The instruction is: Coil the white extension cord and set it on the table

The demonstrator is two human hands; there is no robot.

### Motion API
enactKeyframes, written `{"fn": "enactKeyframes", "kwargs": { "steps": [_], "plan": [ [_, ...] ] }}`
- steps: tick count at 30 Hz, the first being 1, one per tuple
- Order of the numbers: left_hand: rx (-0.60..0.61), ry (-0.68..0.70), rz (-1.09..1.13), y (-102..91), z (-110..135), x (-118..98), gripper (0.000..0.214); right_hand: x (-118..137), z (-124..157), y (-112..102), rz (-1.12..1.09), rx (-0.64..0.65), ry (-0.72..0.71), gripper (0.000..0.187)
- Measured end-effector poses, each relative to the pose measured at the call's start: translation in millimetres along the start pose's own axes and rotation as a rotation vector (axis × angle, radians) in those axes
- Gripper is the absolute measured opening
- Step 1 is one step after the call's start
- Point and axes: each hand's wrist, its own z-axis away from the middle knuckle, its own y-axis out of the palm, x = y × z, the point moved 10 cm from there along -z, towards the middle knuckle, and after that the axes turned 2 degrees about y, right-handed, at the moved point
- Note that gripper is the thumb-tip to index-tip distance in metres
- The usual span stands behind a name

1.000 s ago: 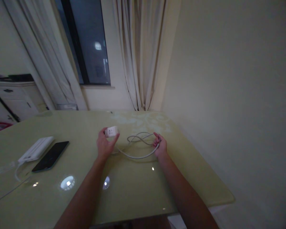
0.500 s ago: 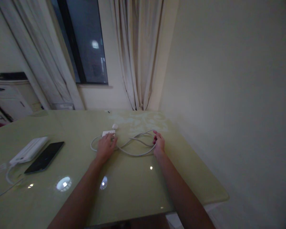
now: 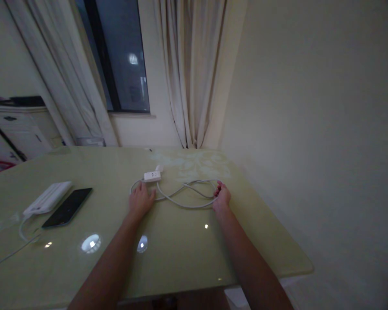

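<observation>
A small white charger block (image 3: 152, 175) lies on the pale green glass table (image 3: 181, 258), with its white cable (image 3: 184, 193) looped across the top. My left hand (image 3: 140, 201) rests flat on the table just in front of the block, fingers stretched out over a bend of the cable. Fingers of my right hand (image 3: 221, 199) are curled at the right end of the cable loop. A small white plug (image 3: 159, 168) lies just behind the block.
At the left lie a white power bank (image 3: 47, 203) and a black phone (image 3: 67, 207), with a thin cable (image 3: 22, 234) trailing from the power bank. Curtains (image 3: 190, 73) and a dark window (image 3: 116, 56) stand behind the table; a wall runs along its right edge.
One second ago my left hand held the charger block up. It has since set the block down and drawn back from it. The right hand stays at the cable's right end.
</observation>
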Motion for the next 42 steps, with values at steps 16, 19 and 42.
{"fn": "enactKeyframes", "kwargs": {
  "steps": [16, 19, 42],
  "plan": [
    [-0.027, 0.052, 0.063, 4.3, 4, -20, 0.053, -1, -1, 9, -0.058, 0.068, 0.007, 0.021],
    [0.049, 0.078, 0.141, 11.8, 6, -38, 0.05, -1, 6, 19, -0.065, 0.127, -0.001, 0.019],
    [-0.324, 0.027, 1.171, -23.3, 3, -28, 0.033, 13, 64, 70, 0.827, 0.503, -0.438, 0.011]
  ]
}}
